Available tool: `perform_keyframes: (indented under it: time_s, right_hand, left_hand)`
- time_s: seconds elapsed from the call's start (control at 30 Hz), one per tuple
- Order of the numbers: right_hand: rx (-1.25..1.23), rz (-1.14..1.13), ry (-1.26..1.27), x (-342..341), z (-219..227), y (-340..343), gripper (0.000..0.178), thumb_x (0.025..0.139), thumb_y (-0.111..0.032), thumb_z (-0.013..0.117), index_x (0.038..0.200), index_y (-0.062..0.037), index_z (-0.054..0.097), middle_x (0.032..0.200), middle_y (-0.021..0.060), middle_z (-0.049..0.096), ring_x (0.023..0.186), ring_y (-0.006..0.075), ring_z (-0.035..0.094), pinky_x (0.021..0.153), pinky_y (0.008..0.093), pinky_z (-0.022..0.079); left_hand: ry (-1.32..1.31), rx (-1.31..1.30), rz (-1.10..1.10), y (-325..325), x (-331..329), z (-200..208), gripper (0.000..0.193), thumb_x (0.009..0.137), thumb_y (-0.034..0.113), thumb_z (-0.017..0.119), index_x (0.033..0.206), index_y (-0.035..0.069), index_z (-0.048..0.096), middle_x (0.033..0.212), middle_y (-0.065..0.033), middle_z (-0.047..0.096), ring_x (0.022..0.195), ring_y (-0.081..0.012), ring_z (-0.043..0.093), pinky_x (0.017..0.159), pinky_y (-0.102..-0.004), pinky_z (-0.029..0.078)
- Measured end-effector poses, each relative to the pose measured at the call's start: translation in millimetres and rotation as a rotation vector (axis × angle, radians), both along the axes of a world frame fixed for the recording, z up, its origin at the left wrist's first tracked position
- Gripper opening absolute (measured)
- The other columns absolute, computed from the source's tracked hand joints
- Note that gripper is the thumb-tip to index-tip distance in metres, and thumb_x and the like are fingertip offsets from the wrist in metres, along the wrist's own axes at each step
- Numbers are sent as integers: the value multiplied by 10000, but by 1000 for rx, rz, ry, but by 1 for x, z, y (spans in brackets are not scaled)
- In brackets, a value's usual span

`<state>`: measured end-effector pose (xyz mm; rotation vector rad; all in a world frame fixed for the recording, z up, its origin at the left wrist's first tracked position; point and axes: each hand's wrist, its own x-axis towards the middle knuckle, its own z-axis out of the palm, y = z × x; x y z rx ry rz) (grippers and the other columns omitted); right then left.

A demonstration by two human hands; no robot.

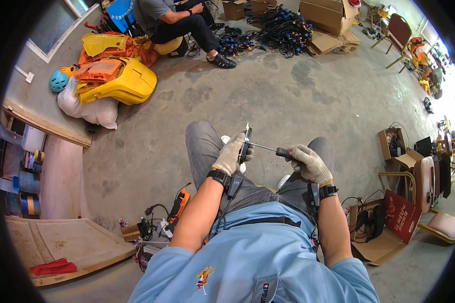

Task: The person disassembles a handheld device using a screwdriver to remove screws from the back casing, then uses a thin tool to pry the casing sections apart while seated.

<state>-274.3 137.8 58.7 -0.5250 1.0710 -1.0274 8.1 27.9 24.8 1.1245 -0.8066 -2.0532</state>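
Observation:
My left hand point(229, 154), in a pale knitted work glove, is closed around a narrow black device point(246, 143) with a light-coloured tip at its far end. I cannot make out what kind of device it is. Gloved the same way, my right hand point(311, 163) grips a screwdriver point(283, 152) by its black handle, which has a bit of red on it. The thin metal shaft points left and reaches the side of the black device. Both hands are above my lap, between my grey-trousered knees. A black band is strapped round each wrist.
Yellow and orange plastic covers point(121, 81) lie piled at the far left, near a seated person point(179, 22). Tangled black cables point(283, 31) and cardboard boxes point(328, 15) are at the back. An open carton point(379, 235) is at the right; an orange-and-black tool point(179, 204) lies by my left arm.

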Motion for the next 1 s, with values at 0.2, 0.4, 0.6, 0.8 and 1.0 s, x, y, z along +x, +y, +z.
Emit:
perform_keyframes:
  time_s: [0.2,0.4,0.6,0.8,1.0]
  right_hand:
    - [-35,29,2,-1,-6,1,452,921,-141,773,1305,0,584,990,53,612,803,120,562,696,264,481]
    - [-54,13,8,3,-2,1,403,945,-157,737,1285,15,607,998,56,602,793,129,564,699,270,487]
    - [18,-49,-81,7,-1,-1,384,1014,-278,646,1268,7,616,1017,81,612,771,123,547,678,273,484]
    - [-3,127,212,-4,15,4,315,1040,-299,547,1084,-3,647,933,78,677,593,80,509,498,232,412]
    - [-37,197,322,-6,-20,-5,180,1013,-255,577,973,-108,672,924,-2,665,712,100,615,568,254,475]
  left_hand:
    - [11,29,-18,-2,2,1,474,1096,375,527,1453,63,504,930,-93,681,718,-155,691,608,-290,627]
    - [-22,8,19,0,1,3,469,1097,370,523,1456,69,512,924,-95,682,708,-152,688,600,-287,625]
    - [-29,23,11,-3,1,2,463,1096,357,530,1459,71,511,903,-94,684,684,-153,685,583,-289,620]
    - [-45,-44,51,-1,-15,4,376,1098,401,512,1247,59,565,867,-85,693,613,-160,667,547,-284,589]
    - [-246,-316,-150,-6,10,-10,238,1090,313,555,1181,95,586,926,-68,664,738,-172,703,607,-318,599]
